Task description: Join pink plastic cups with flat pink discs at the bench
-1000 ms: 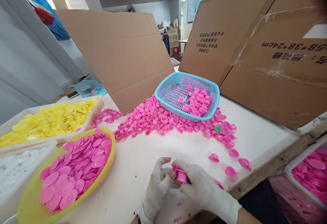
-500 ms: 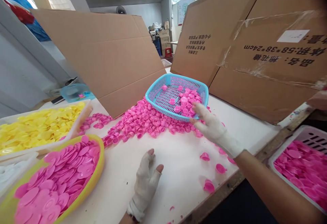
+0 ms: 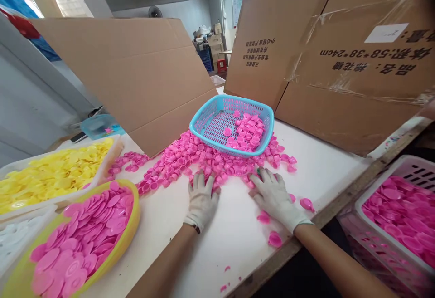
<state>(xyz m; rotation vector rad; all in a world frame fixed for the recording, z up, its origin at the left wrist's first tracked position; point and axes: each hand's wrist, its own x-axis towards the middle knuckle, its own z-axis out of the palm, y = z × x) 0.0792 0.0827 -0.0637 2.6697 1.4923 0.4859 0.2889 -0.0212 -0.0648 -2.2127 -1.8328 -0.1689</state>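
Note:
Both hands wear white fingerless gloves. My left hand (image 3: 201,200) lies palm down on the white tabletop, its stretched fingers reaching the front edge of a heap of small pink plastic cups (image 3: 176,157). To the right, my right hand (image 3: 277,198) is also palm down with fingers spread, touching cups at the heap's right front. Neither hand has a visible grip on a cup, though some fingertips are partly hidden among them. Behind the hands, a light-blue slotted basket (image 3: 217,143) rests tilted on the heap, with more pink cups gathered at its right side.
A yellow basin (image 3: 134,216) of pink discs and a tray of yellow pieces (image 3: 57,166) stand at left. Cardboard sheets (image 3: 136,75) rise behind. Loose cups (image 3: 274,239) lie near the table's front edge (image 3: 306,230). A white crate (image 3: 360,212) of pink pieces stands at right.
My right hand has come down from the basket's front rim to the cups on the table. My left hand has moved forward to the heap. A cup at the basket's left is gone from there.

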